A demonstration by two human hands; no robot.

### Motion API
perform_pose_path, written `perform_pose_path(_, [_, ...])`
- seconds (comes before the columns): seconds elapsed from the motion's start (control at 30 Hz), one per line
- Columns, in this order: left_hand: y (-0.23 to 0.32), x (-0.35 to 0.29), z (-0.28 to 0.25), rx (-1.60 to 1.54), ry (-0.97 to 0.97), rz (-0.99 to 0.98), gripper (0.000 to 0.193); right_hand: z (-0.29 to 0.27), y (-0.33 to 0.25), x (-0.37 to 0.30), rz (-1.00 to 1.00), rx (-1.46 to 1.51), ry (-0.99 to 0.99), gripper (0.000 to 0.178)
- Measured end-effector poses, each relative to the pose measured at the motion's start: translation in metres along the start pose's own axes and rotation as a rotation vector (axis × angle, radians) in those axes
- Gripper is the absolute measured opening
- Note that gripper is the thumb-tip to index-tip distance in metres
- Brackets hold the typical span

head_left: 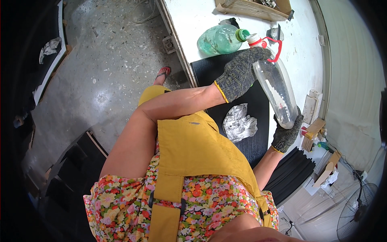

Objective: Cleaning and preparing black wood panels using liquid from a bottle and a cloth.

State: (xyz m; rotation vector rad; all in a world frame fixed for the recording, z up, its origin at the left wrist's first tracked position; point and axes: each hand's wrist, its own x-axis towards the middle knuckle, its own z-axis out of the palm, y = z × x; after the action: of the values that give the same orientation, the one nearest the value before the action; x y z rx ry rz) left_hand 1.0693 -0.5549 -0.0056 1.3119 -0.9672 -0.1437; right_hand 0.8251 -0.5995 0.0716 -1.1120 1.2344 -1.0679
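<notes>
A large clear plastic bottle (pixel 276 86) with a white cap and a red carry handle (pixel 279 49) is held tilted over the table. My left hand (pixel 244 72), in a dark grey knitted glove with a yellow cuff, grips it close to the cap. At the bottle's base, my right hand (pixel 287 131), gloved alike, curls round the bottom; some of its fingers are hidden. Left of the cap lies a green plastic bottle (pixel 219 40) on its side, its neck uncapped. A crumpled grey-white cloth (pixel 240 123) rests on a black panel (pixel 225 113) in front of me.
The white table (pixel 185 20) carries a wooden box (pixel 258 10) at its far end. Black strips (pixel 290 173) are stacked at the right, near small wooden blocks (pixel 312 133) and a fan (pixel 356 211). More black panels (pixel 80 173) stand at the left over the speckled floor (pixel 109 60).
</notes>
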Motion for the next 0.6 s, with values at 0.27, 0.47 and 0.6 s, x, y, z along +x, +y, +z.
perform_pose_path(0.27, [0.0018, -0.0001, 0.0027, -0.070, 0.021, -0.056, 0.036, 0.0000, -0.0002, 0.0014, 0.002, 0.011, -0.020, 0.047])
perform_pose_path(0.47, [0.0010, -0.0003, 0.0028, -0.067, 0.009, -0.071, 0.035, 0.0027, -0.0021, -0.0003, -0.013, -0.016, -0.018, 0.047])
perform_pose_path(0.6, [-0.0005, -0.0012, 0.0018, -0.023, 0.001, -0.035, 0.034, 0.0008, -0.0017, 0.0009, -0.007, -0.002, -0.008, 0.047])
